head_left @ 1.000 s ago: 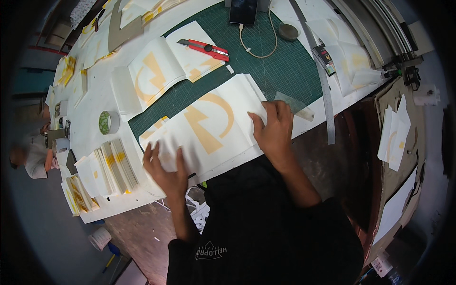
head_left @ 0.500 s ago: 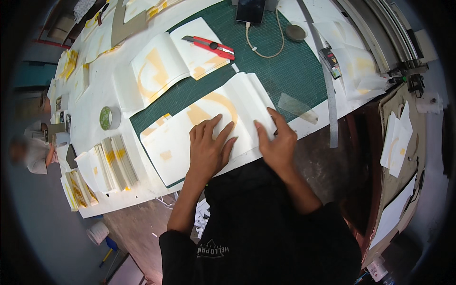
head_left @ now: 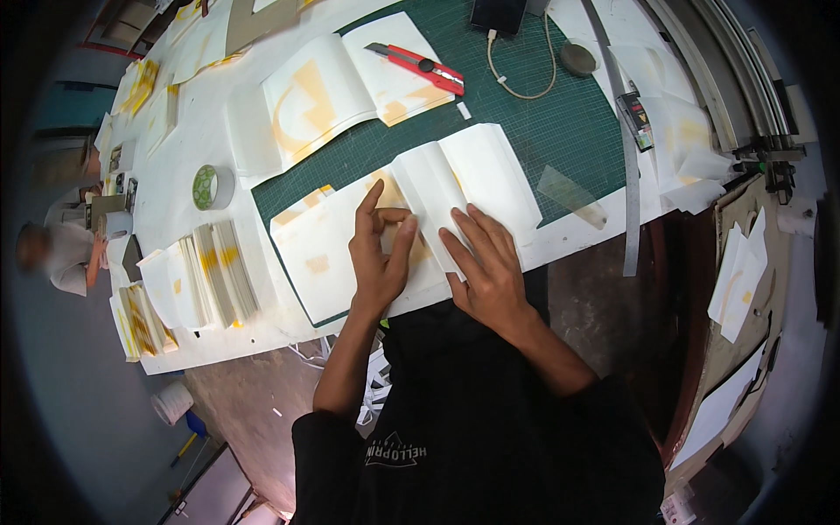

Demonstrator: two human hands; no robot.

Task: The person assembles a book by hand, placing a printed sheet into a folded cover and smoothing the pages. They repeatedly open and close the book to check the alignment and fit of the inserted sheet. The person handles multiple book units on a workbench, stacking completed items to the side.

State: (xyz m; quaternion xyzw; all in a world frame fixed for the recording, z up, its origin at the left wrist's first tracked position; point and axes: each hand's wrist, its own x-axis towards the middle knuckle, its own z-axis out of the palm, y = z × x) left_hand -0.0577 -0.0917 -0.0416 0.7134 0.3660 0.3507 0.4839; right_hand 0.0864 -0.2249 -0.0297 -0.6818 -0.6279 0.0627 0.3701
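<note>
A large white paper sheet with pale orange printing lies across the near edge of the green cutting mat. Its right part is folded over into a blank white flap. At the flap's left edge my left hand brings thumb and forefinger together in a pinch, another finger pointing up. My right hand rests on the flap with fingers stretched out. Farther off lies a second folded printed sheet, with a red utility knife on top of it.
A steel ruler runs along the mat's right side. Left stand a green tape roll and folded printed stacks. A phone with its cable lies at the back. Someone sits at far left.
The sheet's right part now lies folded further left, its flap nearer my left hand. My right hand has moved left and flattened on it. My left hand's spread fingers have drawn into a pinch.
</note>
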